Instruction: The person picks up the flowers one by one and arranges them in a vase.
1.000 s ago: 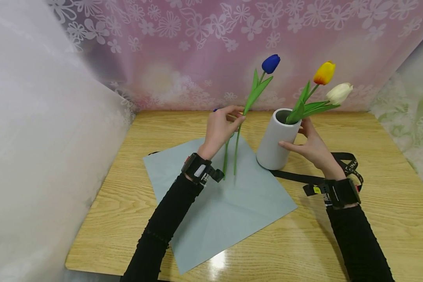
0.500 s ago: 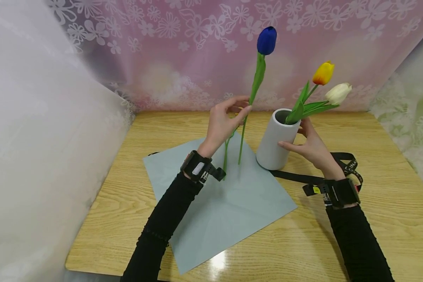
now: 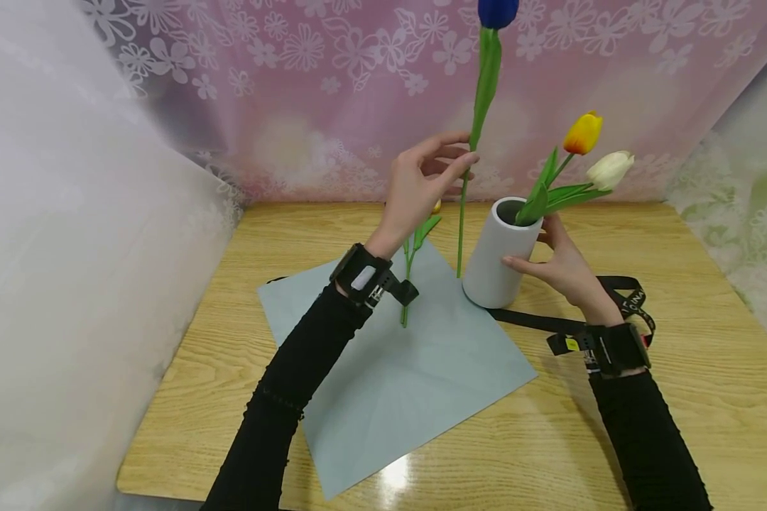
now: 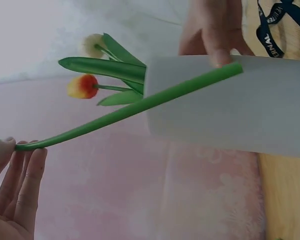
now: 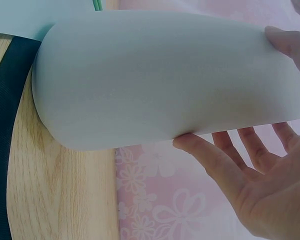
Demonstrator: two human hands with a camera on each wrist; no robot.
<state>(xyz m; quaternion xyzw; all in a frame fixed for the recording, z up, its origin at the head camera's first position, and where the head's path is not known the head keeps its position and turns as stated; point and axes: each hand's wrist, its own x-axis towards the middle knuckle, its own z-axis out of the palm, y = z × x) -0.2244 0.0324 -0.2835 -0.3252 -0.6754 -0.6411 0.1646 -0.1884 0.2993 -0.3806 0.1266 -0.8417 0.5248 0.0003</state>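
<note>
My left hand point(image 3: 422, 177) pinches the green stem of a blue tulip point(image 3: 486, 78) between thumb and fingertips, just below its leaf. The tulip stands nearly upright, its bloom cut off by the top of the head view. Its lower stem end point(image 4: 230, 71) overlaps the vase in the left wrist view. My right hand point(image 3: 569, 270) grips the white vase point(image 3: 491, 273), thumb on the front and fingers point(image 5: 257, 147) round the far side. The vase tilts to the right. A yellow-orange tulip point(image 3: 583, 133) and a white tulip point(image 3: 610, 170) lean out of its mouth.
A grey-blue sheet point(image 3: 415, 397) lies on the wooden table point(image 3: 677, 426), with green flower stems point(image 3: 411, 266) on it, partly behind my left wrist. A black lettered ribbon point(image 3: 537, 321) runs behind the vase. A pink floral curtain point(image 3: 332, 142) hangs at the back.
My left hand has lifted the blue tulip up and to the right, turning it more upright. More of the stems on the sheet shows. My right hand and the vase have stayed put.
</note>
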